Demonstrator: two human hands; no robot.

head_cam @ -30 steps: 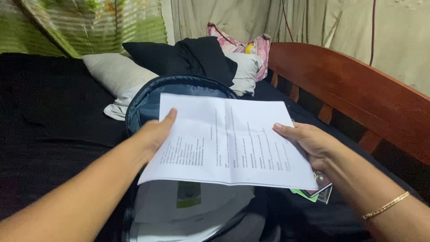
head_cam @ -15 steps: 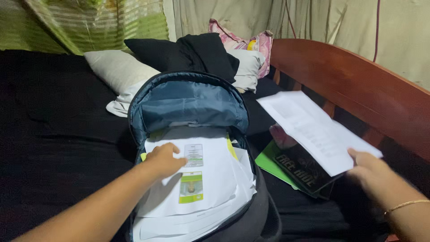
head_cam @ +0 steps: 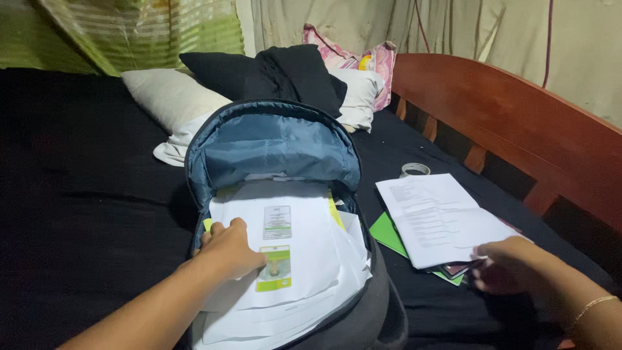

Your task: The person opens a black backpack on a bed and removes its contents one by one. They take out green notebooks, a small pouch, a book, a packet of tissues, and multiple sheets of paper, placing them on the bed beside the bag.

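An open dark backpack [head_cam: 272, 139] with a blue lining lies on a black bedsheet, stuffed with white papers [head_cam: 304, 259]. My left hand [head_cam: 230, 249] rests on the top sheet inside it, fingers curled on the paper. To the right, a white printed sheet [head_cam: 440, 217] lies on a small stack with a green folder [head_cam: 387, 233] and a dark booklet underneath. My right hand [head_cam: 512, 269] is at the near edge of that stack, fingers touching the sheet's lower corner; it is blurred.
A roll of tape [head_cam: 414, 170] lies on the sheet beyond the stack. Pillows and black clothes [head_cam: 272, 74] are piled at the bed's head. A wooden bed rail [head_cam: 518, 123] runs along the right side.
The white sheet I held over the backpack with both hands went right in my right hand and now lies on the stack. My left hand dropped onto the papers in the backpack.
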